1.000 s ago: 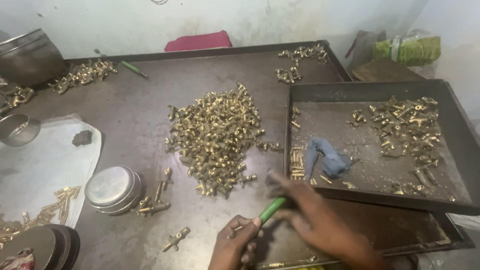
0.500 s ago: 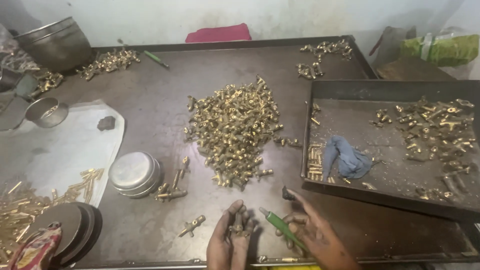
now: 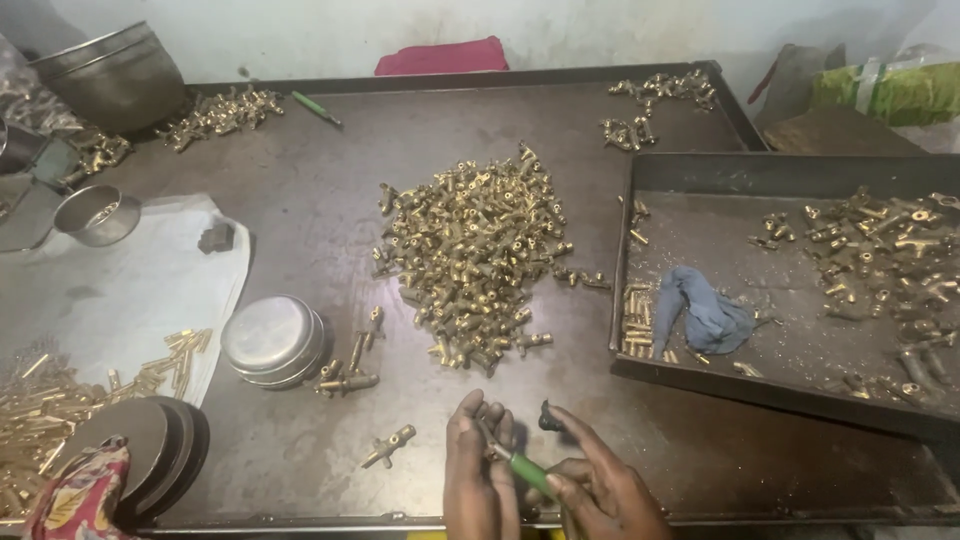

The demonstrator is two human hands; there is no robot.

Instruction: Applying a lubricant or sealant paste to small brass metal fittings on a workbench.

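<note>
Slanting up-left, green-handled tool (image 3: pixel 522 467) spans right hand (image 3: pixel 600 490) to left hand (image 3: pixel 478 470).

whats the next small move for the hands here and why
Probably steady the small brass fitting in the left hand and seat the tip of the green-handled screwdriver, held in the right hand, on it. Both meet over the table's near edge, the tool angled toward the left fingers, though the fitting itself is mostly hidden.
</note>
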